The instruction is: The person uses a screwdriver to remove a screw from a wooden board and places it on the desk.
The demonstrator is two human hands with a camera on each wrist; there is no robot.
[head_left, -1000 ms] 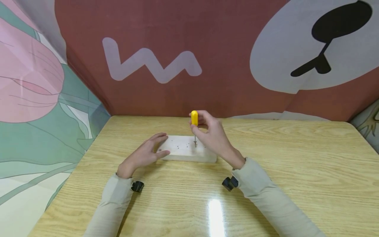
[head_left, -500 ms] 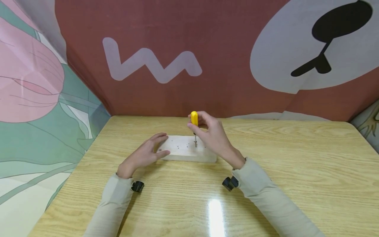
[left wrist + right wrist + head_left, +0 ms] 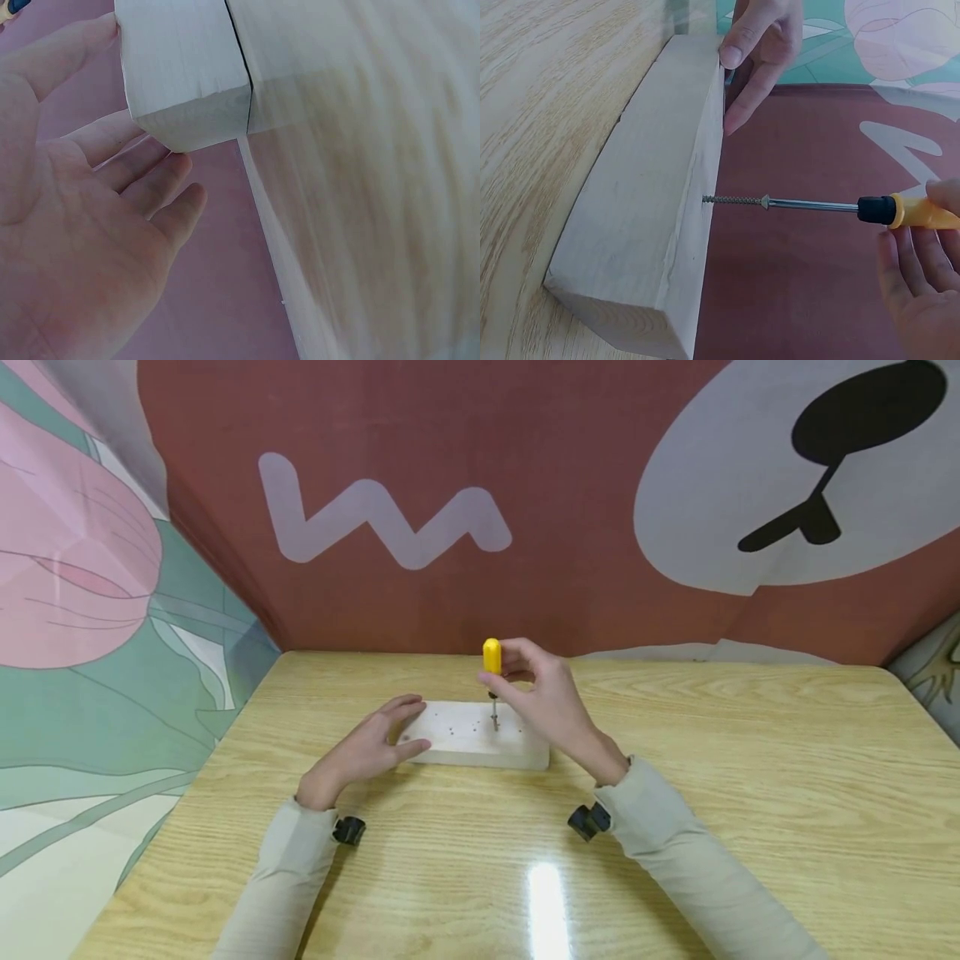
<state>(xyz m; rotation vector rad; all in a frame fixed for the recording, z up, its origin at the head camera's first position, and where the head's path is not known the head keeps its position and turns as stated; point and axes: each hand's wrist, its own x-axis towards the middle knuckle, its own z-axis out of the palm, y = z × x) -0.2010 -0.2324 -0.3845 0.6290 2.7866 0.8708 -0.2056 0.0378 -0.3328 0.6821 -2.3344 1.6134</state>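
Note:
A pale wooden block (image 3: 457,742) with several small holes in its top lies on the table. My left hand (image 3: 367,745) holds its left end, thumb at the near edge and fingers at the far edge. With thumb and fingers my right hand (image 3: 553,703) grips the yellow handle of a screwdriver (image 3: 492,657), which stands upright over the block. In the right wrist view, the screwdriver's tip meets the head of a screw (image 3: 736,200). The screw's point is in the block, while most of its threaded length shows above the surface.
The wood-grain table (image 3: 720,793) extends on both sides and in front of the block. Behind it rises a red-brown printed backdrop (image 3: 570,527), and a floral one (image 3: 82,610) stands at the left. Each wrist carries a small black camera (image 3: 349,831).
The right hand and wrist have shifted slightly to the right, and its fingers have changed position on the handle. The left hand and the block stay in place.

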